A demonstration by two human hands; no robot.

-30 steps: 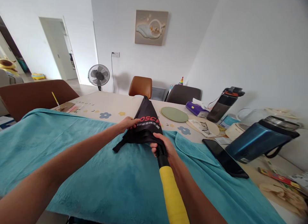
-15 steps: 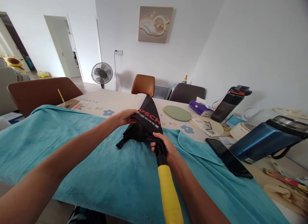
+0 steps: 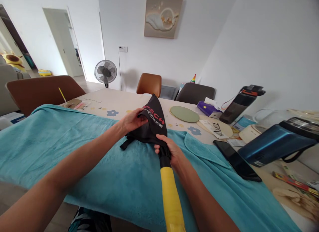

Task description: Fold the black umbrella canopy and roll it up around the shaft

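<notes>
A black folding-canopy umbrella (image 3: 156,120) with red and white lettering lies over the table, its tip pointing away from me. Its yellow handle (image 3: 171,195) runs toward the bottom edge of the view. My left hand (image 3: 134,120) pinches a fold of the black fabric on the left side. Around the gathered fabric just above the handle, my right hand (image 3: 169,147) is closed. A loose black strap hangs from the canopy's lower left onto the teal blanket (image 3: 112,172). My left fingertips are partly hidden by the fabric.
On the right are a blue thermos (image 3: 276,144), a black phone (image 3: 236,160), a dark water bottle (image 3: 240,104), glasses (image 3: 216,128) and a purple tissue pack (image 3: 208,109). A green round placemat (image 3: 184,114) lies beyond the umbrella. Chairs and a fan (image 3: 106,71) stand behind.
My left hand has turned and shifted slightly, lifting and folding the fabric edge across part of the lettering. My right hand keeps its grip. The camera view has tilted slightly downward.
</notes>
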